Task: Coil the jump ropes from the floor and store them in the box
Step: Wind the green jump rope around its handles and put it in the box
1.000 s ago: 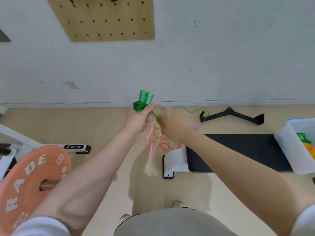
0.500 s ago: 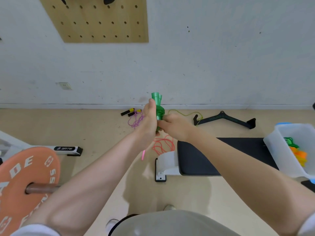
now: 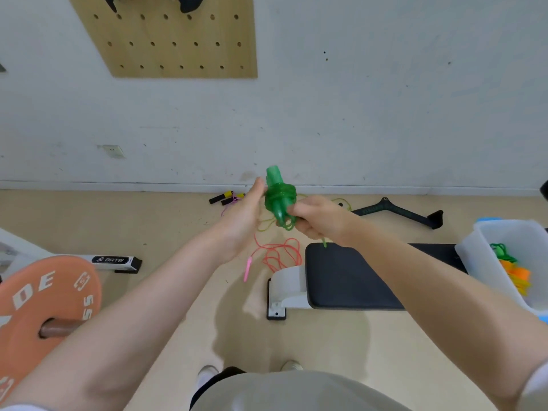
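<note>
A green jump rope (image 3: 278, 197) hangs in front of me, its cord wound round its two handles. My right hand (image 3: 317, 218) grips the lower end of this bundle. My left hand (image 3: 244, 216) is just left of it, palm up and fingers straight, holding nothing. On the floor beyond lie a red rope (image 3: 280, 253) with a pink handle, a purple rope with black and yellow handles (image 3: 226, 198), and a thin yellow-green rope (image 3: 344, 203). The translucent white box (image 3: 480, 262) stands at the right with green and orange ropes inside.
A black padded bench (image 3: 355, 277) on a white base lies below my right arm. An orange weight plate (image 3: 38, 307) on a bar is at the lower left. A black cable handle (image 3: 397, 210) lies by the wall. A pegboard (image 3: 178, 37) hangs above.
My left hand has let go of the green handles and opened. The bundle, with its cord wound round it, is now held by my right hand alone.
</note>
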Demonstrator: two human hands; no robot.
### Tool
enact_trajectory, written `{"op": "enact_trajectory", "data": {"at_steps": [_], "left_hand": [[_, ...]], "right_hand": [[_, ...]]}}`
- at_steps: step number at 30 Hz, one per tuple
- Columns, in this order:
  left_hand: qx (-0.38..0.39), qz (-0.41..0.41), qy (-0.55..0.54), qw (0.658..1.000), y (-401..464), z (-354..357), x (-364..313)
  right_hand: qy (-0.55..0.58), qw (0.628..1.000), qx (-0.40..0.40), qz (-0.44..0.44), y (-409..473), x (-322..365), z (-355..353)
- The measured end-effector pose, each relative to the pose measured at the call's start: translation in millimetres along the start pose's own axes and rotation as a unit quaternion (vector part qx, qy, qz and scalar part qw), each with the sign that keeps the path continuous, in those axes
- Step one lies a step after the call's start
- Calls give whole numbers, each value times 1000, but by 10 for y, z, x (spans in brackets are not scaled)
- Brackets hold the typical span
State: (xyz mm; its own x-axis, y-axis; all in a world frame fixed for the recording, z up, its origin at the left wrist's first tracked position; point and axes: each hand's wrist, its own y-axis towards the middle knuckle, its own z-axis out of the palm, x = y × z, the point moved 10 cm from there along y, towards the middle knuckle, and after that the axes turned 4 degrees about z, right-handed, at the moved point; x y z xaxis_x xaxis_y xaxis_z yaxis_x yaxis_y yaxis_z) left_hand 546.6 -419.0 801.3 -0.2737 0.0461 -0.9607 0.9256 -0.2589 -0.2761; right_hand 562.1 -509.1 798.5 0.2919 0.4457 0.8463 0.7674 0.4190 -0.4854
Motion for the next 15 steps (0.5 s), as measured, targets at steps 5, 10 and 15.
{"op": "enact_trajectory", "data": {"at_steps": [5, 10, 15], "left_hand": [[55, 200, 570, 795, -116, -183, -397], [81, 434, 664, 604, -383, 131, -830], [121, 452, 652, 597, -578, 237, -613]], "right_hand": [[45, 983, 166, 70, -103, -88, 281], [37, 961, 269, 49, -222, 39, 612], [-30, 938, 334, 82, -279, -61, 803]]}}
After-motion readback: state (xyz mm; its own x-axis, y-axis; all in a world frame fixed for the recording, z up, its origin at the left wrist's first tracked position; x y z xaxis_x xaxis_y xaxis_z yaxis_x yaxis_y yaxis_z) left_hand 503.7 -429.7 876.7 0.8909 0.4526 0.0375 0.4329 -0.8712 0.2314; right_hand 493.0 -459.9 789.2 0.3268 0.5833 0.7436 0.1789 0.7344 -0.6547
